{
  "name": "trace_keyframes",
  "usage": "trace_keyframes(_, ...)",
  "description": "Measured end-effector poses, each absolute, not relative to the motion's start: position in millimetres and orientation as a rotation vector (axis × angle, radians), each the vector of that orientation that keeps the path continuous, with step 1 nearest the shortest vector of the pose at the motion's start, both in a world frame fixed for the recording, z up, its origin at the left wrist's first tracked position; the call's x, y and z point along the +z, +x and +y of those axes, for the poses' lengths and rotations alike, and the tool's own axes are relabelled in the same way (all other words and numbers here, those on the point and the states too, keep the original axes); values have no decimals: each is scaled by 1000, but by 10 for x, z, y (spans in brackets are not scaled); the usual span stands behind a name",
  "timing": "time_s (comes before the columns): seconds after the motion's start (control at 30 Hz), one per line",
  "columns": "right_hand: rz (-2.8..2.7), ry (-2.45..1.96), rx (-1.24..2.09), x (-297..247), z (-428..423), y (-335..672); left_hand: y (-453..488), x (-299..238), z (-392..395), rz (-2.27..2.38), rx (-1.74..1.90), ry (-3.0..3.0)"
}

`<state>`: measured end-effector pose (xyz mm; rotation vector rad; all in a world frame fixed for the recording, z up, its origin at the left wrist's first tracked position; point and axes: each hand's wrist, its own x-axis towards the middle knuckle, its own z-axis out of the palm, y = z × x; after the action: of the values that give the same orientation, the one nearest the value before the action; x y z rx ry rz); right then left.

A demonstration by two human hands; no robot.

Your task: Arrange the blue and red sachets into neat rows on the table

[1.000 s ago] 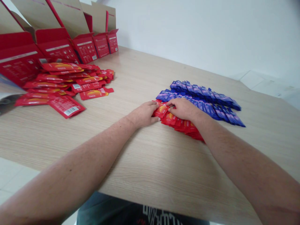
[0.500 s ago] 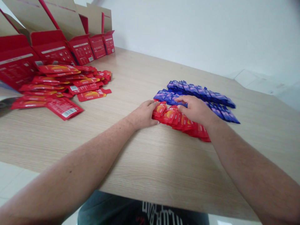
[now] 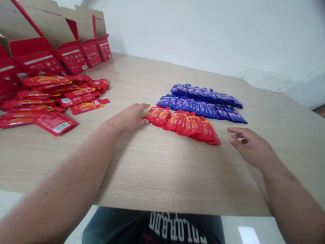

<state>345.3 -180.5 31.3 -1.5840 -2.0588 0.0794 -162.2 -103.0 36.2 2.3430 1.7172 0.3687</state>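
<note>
A row of small red sachets (image 3: 185, 124) lies fanned out on the wooden table (image 3: 162, 169), in front of two rows of blue sachets (image 3: 203, 101). My left hand (image 3: 129, 117) lies flat on the table with fingers stretched, its fingertips touching the left end of the red row. My right hand (image 3: 250, 144) hovers just right of the red row's right end, fingers loosely curled and apart, holding nothing.
A pile of larger red pouches (image 3: 50, 98) covers the table's left side. Behind it stand several open red cardboard boxes (image 3: 73, 56) with raised flaps. A white wall runs behind the table. The near table edge is close to my body.
My right hand has come off the red sachets and swung right, past the end of the row. The red row now lies spread out and uncovered. My left hand stays at its left end.
</note>
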Motion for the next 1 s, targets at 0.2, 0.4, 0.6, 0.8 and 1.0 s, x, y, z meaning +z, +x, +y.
trace_keyframes(0.2, -2137, -1684, 362, 91, -1932, 3495, -1644, 268, -913, 1705, 421, 2229)
trace_keyframes(0.4, -2273, -1641, 99, 69, -1852, 3159, -1702, 213, -871, 1687, 483, 2093)
trace_keyframes(0.6, -2293, -1687, 74, 71, -1640, 3030, -1663, 271, -929, 1733, 487, 2090)
trace_keyframes(0.8, -2302, -1621, 101, 62, -1638, 3044, -1645, 291, -950, 1688, 490, 2068)
trace_keyframes(1.0, -2393, -1391, 15, 243, -1704, 3021, -1671, 240, -907, 1694, 511, 2052)
